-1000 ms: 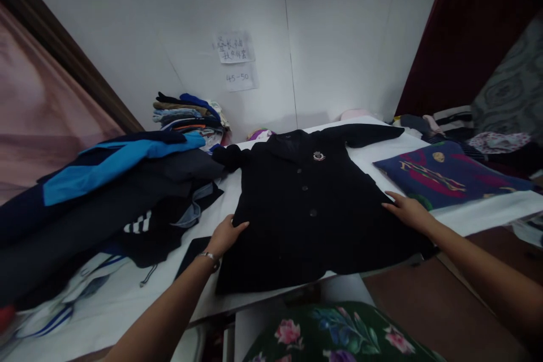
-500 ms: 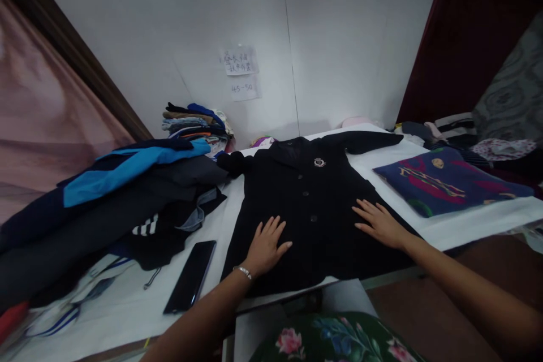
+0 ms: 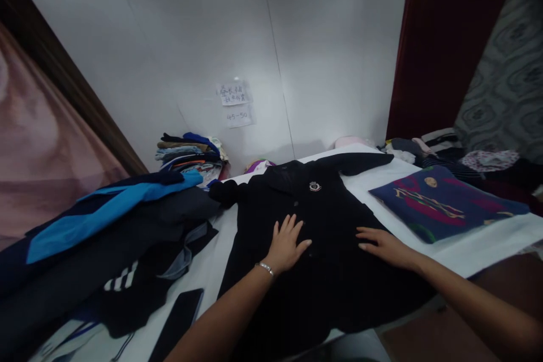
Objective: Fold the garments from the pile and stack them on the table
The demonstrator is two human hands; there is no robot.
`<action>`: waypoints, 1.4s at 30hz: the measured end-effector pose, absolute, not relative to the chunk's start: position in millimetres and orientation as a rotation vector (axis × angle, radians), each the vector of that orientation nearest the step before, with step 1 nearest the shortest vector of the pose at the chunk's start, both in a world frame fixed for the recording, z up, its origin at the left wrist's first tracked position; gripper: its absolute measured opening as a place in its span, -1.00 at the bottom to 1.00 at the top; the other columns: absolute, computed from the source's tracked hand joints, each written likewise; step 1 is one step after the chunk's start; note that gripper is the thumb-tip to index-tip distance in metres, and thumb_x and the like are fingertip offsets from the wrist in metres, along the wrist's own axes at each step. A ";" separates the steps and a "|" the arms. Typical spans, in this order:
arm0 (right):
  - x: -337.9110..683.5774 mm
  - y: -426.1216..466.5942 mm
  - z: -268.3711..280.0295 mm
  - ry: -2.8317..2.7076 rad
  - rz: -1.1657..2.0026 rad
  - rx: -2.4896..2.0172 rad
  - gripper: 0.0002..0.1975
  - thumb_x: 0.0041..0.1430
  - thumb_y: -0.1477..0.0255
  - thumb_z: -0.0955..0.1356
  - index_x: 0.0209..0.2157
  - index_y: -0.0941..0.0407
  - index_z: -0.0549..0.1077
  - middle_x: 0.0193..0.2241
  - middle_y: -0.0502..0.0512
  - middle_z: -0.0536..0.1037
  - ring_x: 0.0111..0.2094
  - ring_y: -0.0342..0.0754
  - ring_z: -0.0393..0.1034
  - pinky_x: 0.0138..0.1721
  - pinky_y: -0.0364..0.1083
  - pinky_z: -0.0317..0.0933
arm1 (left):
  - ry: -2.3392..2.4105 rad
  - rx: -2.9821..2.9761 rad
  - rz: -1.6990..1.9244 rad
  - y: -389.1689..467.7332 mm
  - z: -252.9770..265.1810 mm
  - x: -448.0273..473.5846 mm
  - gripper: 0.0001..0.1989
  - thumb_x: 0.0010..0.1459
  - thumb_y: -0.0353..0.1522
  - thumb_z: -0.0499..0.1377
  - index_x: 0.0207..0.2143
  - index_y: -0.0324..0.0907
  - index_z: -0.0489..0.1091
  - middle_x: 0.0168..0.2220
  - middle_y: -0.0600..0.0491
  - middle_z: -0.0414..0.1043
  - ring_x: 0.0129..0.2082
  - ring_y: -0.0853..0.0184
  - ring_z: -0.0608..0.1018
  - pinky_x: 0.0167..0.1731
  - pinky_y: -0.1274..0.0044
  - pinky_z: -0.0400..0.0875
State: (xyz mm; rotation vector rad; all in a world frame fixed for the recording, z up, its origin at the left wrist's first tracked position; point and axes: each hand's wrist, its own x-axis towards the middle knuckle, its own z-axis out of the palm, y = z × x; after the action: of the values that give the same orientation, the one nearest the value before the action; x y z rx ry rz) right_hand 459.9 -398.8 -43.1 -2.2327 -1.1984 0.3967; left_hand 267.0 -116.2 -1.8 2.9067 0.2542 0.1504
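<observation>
Resting left hand (image 3: pixel 289 246) and right hand (image 3: pixel 388 247) on black jacket (image 3: pixel 328 263).
Holds both flat, unclenched; has phone (image 3: pixel 180 318) at jacket's eight o'clock, clothes stack (image 3: pixel 189 153) at ten.

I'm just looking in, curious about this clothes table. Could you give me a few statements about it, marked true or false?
1. The left hand and the right hand both rest on the black jacket. True.
2. The silver bracelet is on the right wrist. False: the bracelet is on the left wrist.
3. The jacket bears a small badge on its chest. True.
4. The phone lies on top of the jacket. False: the phone lies beside it, to the left.
5. The patterned navy cloth lies to the right of the jacket. True.
</observation>
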 end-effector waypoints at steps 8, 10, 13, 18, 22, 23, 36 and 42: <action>569.1 -373.6 -4.9 -0.725 0.124 -2.068 -0.60 0.16 0.25 0.30 -0.03 0.12 0.52 -0.01 0.17 0.54 0.04 0.09 0.41 0.15 0.04 0.20 | 0.279 2.931 -0.014 -110.2 -31.4 282.2 -0.35 0.29 -0.02 -0.12 0.35 -0.06 -0.01 0.39 -0.03 -0.14 0.38 0.14 -0.06 0.31 0.13 -0.15; 602.2 -363.6 1.5 -0.633 0.001 -2.179 -0.57 0.18 0.34 0.29 0.06 0.17 0.45 0.04 0.22 0.50 0.06 0.07 0.40 0.15 0.03 0.20 | 0.285 2.930 -0.032 -108.0 -32.7 281.8 -0.35 0.28 -0.02 -0.10 0.35 -0.04 -0.03 0.39 -0.01 -0.16 0.38 0.16 -0.06 0.31 0.13 -0.15; 648.8 -349.5 9.8 -0.540 -0.140 -2.332 -0.49 0.19 0.42 0.27 0.18 0.22 0.32 0.15 0.27 0.39 0.14 0.10 0.30 0.19 0.05 0.13 | 0.290 2.930 -0.050 -104.9 -35.1 282.4 -0.35 0.29 -0.01 -0.11 0.36 0.00 -0.05 0.39 0.02 -0.18 0.38 0.17 -0.08 0.32 0.14 -0.17; 702.5 -324.6 8.7 -0.566 -0.216 -2.379 -0.32 0.11 0.50 0.32 0.28 0.29 0.14 0.28 0.35 0.16 0.29 0.19 0.04 0.28 0.07 -0.04 | 0.281 2.934 -0.027 -102.9 -40.4 281.5 -0.36 0.29 -0.01 -0.10 0.36 0.06 -0.08 0.39 0.03 -0.16 0.38 0.17 -0.05 0.31 0.13 -0.17; 710.2 -296.9 -15.5 -0.769 -0.083 -2.410 -0.26 0.06 0.45 0.37 0.28 0.20 0.13 0.25 0.31 0.23 0.26 0.18 0.10 0.25 0.09 0.02 | 0.236 2.967 0.039 -104.2 -41.9 279.8 -0.38 0.30 -0.05 -0.07 0.35 0.02 -0.06 0.39 0.00 -0.12 0.37 0.16 0.00 0.29 0.11 -0.11; 708.3 -290.6 -22.3 -0.815 -0.039 -2.410 -0.27 0.06 0.44 0.36 0.28 0.17 0.13 0.24 0.29 0.24 0.25 0.17 0.13 0.24 0.09 0.05 | 0.230 2.977 0.052 -104.6 -42.0 279.4 -0.38 0.31 -0.05 -0.07 0.35 0.01 -0.06 0.39 0.00 -0.11 0.36 0.15 0.01 0.29 0.11 -0.10; 741.5 -265.7 13.7 -0.796 -0.297 -2.718 -0.26 0.11 0.56 0.18 0.34 0.22 -0.05 0.35 0.33 -0.06 0.34 0.21 -0.19 0.14 0.24 0.10 | 0.254 2.951 -0.012 -109.9 -32.2 278.0 -0.36 0.29 -0.02 -0.07 0.34 -0.02 -0.04 0.39 -0.02 -0.14 0.37 0.14 -0.01 0.29 0.08 -0.08; 761.7 -266.1 8.3 -0.865 -0.140 -2.940 -0.34 0.02 0.56 0.26 0.22 0.16 0.24 0.00 0.37 0.45 0.08 0.22 0.28 0.10 0.24 0.03 | 0.257 2.915 0.016 -111.1 -31.6 276.8 -0.35 0.26 -0.02 -0.02 0.34 0.03 -0.03 0.39 0.00 -0.12 0.37 0.14 0.00 0.29 0.08 -0.09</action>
State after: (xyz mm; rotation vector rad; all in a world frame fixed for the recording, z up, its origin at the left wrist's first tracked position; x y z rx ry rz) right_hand 761.7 -266.1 8.3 -2.9395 -0.8653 -0.1404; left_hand 276.8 -111.1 -31.6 2.9152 0.2570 0.0159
